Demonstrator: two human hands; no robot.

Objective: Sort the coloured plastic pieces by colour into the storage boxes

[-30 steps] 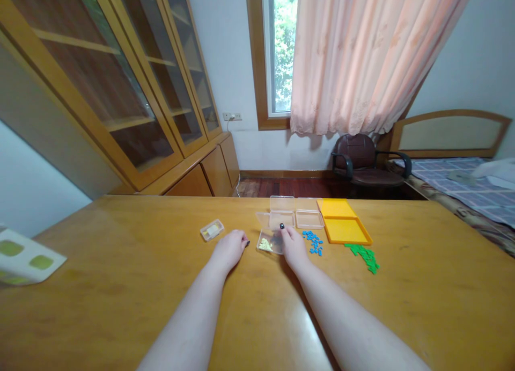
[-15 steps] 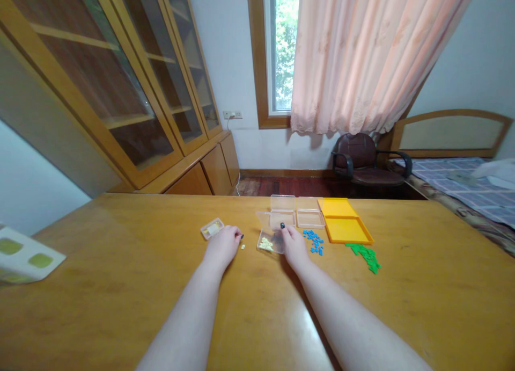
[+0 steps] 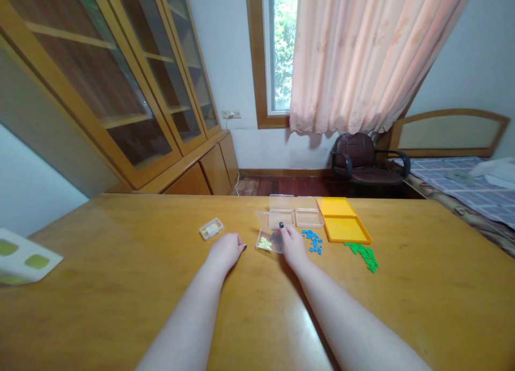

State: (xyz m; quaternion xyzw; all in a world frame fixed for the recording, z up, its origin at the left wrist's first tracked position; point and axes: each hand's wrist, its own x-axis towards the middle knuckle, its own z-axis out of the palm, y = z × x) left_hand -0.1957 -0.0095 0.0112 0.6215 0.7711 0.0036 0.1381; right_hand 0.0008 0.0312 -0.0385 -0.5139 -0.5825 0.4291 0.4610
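Observation:
My right hand grips the right side of a clear plastic box, thumb on top. The lid of this box stands raised at the back. Inside lies a small heap of pale yellow pieces. To its left, my left hand is low over the table with fingers curled, closed at the fingertips on one small pale yellow piece, mostly hidden. A smaller clear case with yellow and white contents lies just beyond my left hand. Blue pieces are scattered right of my right hand.
Two open clear boxes, a left one and a right one, stand behind. Beside them is an open orange box, with green pieces in front. A white object with green patches sits at the table's left edge.
My left hand has moved slightly toward me, its fingertips coming down onto the loose pale yellow piece and closing on it. My right hand stays on the clear box.

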